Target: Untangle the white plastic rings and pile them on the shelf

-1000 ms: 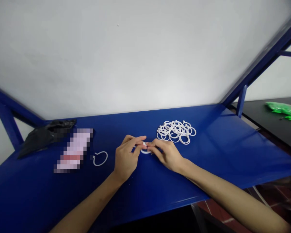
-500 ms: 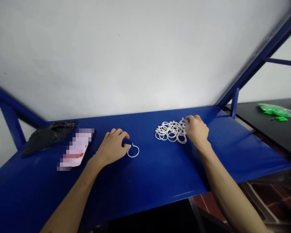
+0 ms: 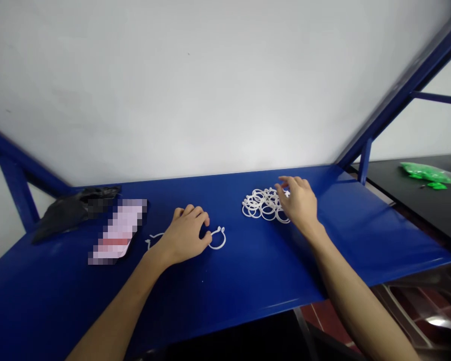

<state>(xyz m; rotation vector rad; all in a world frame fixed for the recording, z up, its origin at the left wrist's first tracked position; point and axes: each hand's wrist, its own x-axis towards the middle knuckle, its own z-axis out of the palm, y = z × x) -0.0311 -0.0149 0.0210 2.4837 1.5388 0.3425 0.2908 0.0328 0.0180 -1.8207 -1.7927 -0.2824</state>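
My left hand (image 3: pixel 186 234) rests on the blue shelf (image 3: pixel 248 271) with its fingers curled, the fingertips pinching the edge of a single white plastic ring (image 3: pixel 218 238) that lies flat. A second loose white ring (image 3: pixel 152 240) peeks out just left of that hand, partly hidden by it. My right hand (image 3: pixel 299 203) lies over the right side of a pile of several white rings (image 3: pixel 262 204), fingers stretched out and touching the pile, nothing gripped.
A black bag (image 3: pixel 71 209) and a blurred pink-and-white packet (image 3: pixel 117 229) lie at the shelf's left. Blue frame struts (image 3: pixel 364 160) rise at both ends. A black table with green plastic items (image 3: pixel 430 172) stands to the right. A white wall backs the shelf.
My hands have parted from the ring held between them. The left one set it on the shelf and slid it slightly right. The right one reached to the ring pile and spread its fingers.
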